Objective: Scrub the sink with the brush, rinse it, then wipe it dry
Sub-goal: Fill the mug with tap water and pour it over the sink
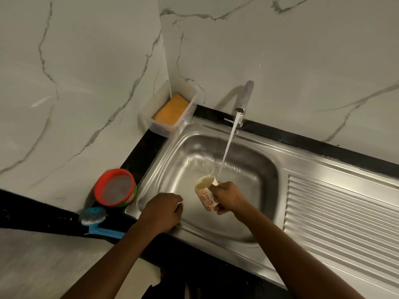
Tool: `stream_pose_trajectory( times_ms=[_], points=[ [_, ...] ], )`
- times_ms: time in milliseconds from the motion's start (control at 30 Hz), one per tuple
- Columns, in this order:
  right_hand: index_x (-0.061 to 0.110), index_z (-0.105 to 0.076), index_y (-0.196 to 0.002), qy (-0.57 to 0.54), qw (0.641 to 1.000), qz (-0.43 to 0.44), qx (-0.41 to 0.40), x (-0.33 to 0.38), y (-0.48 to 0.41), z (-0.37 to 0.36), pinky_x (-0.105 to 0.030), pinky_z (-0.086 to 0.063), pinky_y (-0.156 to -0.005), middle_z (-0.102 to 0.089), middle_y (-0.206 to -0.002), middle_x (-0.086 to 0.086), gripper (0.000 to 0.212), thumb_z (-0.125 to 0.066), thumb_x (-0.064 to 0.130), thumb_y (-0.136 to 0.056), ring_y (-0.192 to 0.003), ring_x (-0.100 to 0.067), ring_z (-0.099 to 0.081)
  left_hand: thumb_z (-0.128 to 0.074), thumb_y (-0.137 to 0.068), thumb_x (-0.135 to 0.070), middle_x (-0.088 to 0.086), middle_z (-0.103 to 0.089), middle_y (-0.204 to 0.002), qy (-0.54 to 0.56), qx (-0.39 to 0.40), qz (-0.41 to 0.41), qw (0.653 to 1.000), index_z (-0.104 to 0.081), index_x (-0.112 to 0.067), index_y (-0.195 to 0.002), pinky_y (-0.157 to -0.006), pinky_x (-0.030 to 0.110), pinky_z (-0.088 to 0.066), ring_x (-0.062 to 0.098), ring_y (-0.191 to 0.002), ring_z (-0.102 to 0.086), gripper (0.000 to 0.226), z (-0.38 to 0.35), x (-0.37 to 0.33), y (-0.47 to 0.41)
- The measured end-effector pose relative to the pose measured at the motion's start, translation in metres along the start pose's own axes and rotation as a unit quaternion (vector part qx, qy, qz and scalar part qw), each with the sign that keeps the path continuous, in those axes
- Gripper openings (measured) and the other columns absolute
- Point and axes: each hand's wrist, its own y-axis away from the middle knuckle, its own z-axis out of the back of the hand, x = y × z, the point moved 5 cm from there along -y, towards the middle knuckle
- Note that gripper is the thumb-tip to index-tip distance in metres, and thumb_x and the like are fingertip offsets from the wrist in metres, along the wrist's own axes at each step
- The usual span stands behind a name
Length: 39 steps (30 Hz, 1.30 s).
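The steel sink (172,152) fills the middle of the head view, with water running from the tap (245,98) into its basin. My right hand (228,197) grips a cream mug (206,192) with a red pattern by its handle, tilted over the basin just beside the stream. My left hand (165,209) rests on the sink's front left rim with its fingers curled, holding nothing that I can see. The blue scrub brush (97,221) lies on the black counter to the left of the sink, untouched.
A red and green tub (115,187) stands on the counter against the marble wall. A clear box with an orange sponge (171,111) sits in the back corner. The ribbed drainboard (341,216) stretches to the right.
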Motion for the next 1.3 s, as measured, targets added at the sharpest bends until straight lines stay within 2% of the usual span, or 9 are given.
stream_pose_trajectory(
  times_ms=[167, 333, 467, 567, 933, 1033, 1100, 1200, 1300],
  points=[
    [-0.001, -0.066, -0.095, 0.043, 0.995, -0.071, 0.054, -0.020, 0.012, 0.004, -0.026, -0.051, -0.043, -0.068, -0.079, -0.014, 0.029, -0.062, 0.026, -0.101, -0.051, -0.025, -0.070, -0.049, -0.103, -0.043, -0.006, -0.068, -0.131, 0.010, 0.010, -0.015, 1.000, -0.064, -0.030, -0.135, -0.099, 0.035, -0.049, 0.018, -0.124, -0.058, 0.039, -0.002, 0.004, -0.008],
    [0.004, -0.062, -0.089, -0.186, 0.977, -0.094, -0.033, -0.022, 0.008, 0.015, -0.041, -0.064, -0.059, -0.065, -0.085, -0.015, 0.024, -0.057, 0.022, -0.104, -0.060, -0.028, -0.070, -0.049, -0.102, -0.045, -0.009, -0.069, -0.128, 0.001, 0.019, -0.045, 0.999, -0.065, -0.032, -0.132, -0.096, 0.036, -0.051, 0.016, -0.120, -0.060, 0.036, -0.001, -0.005, -0.020],
    [0.005, -0.053, -0.078, -0.482, 0.854, -0.116, -0.160, -0.026, 0.012, 0.030, -0.043, -0.061, -0.061, -0.061, -0.076, -0.015, 0.027, -0.047, 0.011, -0.103, -0.065, -0.030, -0.067, -0.051, -0.101, -0.043, -0.008, -0.071, -0.123, -0.001, 0.014, -0.071, 0.997, -0.068, -0.030, -0.127, -0.094, 0.034, -0.052, 0.016, -0.115, -0.064, 0.034, 0.001, -0.014, -0.026],
    [0.001, -0.050, -0.079, -0.545, 0.800, -0.134, -0.211, -0.035, 0.024, 0.036, -0.047, -0.058, -0.063, -0.058, -0.075, -0.018, 0.025, -0.040, 0.003, -0.102, -0.069, -0.032, -0.066, -0.049, -0.101, -0.043, -0.010, -0.071, -0.122, 0.001, 0.017, -0.082, 0.996, -0.067, -0.031, -0.126, -0.093, 0.033, -0.052, 0.015, -0.116, -0.062, 0.033, 0.001, -0.019, -0.029],
    [0.013, -0.051, -0.069, -0.469, 0.866, -0.131, -0.114, -0.041, 0.040, 0.017, -0.036, -0.060, -0.054, -0.057, -0.062, -0.006, 0.037, -0.044, 0.017, -0.105, -0.067, -0.031, -0.068, -0.050, -0.101, -0.044, -0.009, -0.071, -0.121, 0.008, 0.039, -0.097, 0.994, -0.068, -0.030, -0.126, -0.093, 0.035, -0.053, 0.015, -0.116, -0.062, 0.033, -0.002, -0.024, -0.034],
    [0.006, -0.062, -0.079, -0.316, 0.937, -0.064, -0.137, -0.029, 0.038, 0.036, -0.039, -0.061, -0.056, -0.069, -0.065, -0.007, 0.038, -0.048, 0.029, -0.106, -0.059, -0.028, -0.070, -0.050, -0.102, -0.043, -0.009, -0.070, -0.127, 0.002, 0.041, -0.095, 0.995, -0.066, -0.030, -0.130, -0.096, 0.034, -0.051, 0.015, -0.120, -0.062, 0.036, -0.002, -0.021, -0.031],
    [0.010, -0.073, -0.091, -0.001, 0.988, 0.005, -0.153, -0.017, 0.036, 0.054, -0.042, -0.065, -0.066, -0.077, -0.074, -0.009, 0.050, -0.050, 0.053, -0.100, -0.064, -0.028, -0.074, -0.050, -0.102, -0.043, -0.008, -0.070, -0.126, -0.001, 0.035, -0.092, 0.995, -0.067, -0.030, -0.130, -0.095, 0.033, -0.051, 0.015, -0.119, -0.063, 0.035, 0.001, -0.019, -0.030],
    [0.020, -0.076, -0.105, 0.505, 0.844, 0.129, -0.125, 0.008, 0.044, 0.066, -0.035, -0.057, -0.080, -0.077, -0.102, -0.006, 0.051, -0.051, 0.063, -0.095, -0.092, -0.028, -0.073, -0.049, -0.101, -0.043, -0.008, -0.071, -0.123, -0.001, 0.033, -0.082, 0.996, -0.067, -0.031, -0.127, -0.093, 0.034, -0.052, 0.016, -0.115, -0.064, 0.034, 0.003, -0.013, -0.025],
    [0.017, -0.073, -0.108, 0.738, 0.637, 0.219, 0.036, 0.014, 0.059, 0.055, -0.035, -0.054, -0.079, -0.074, -0.103, -0.005, 0.033, -0.061, 0.044, -0.094, -0.092, -0.026, -0.071, -0.048, -0.100, -0.044, -0.008, -0.071, -0.123, 0.002, 0.042, -0.075, 0.996, -0.067, -0.031, -0.126, -0.092, 0.036, -0.053, 0.016, -0.115, -0.063, 0.035, 0.001, -0.010, -0.020]
  ],
)
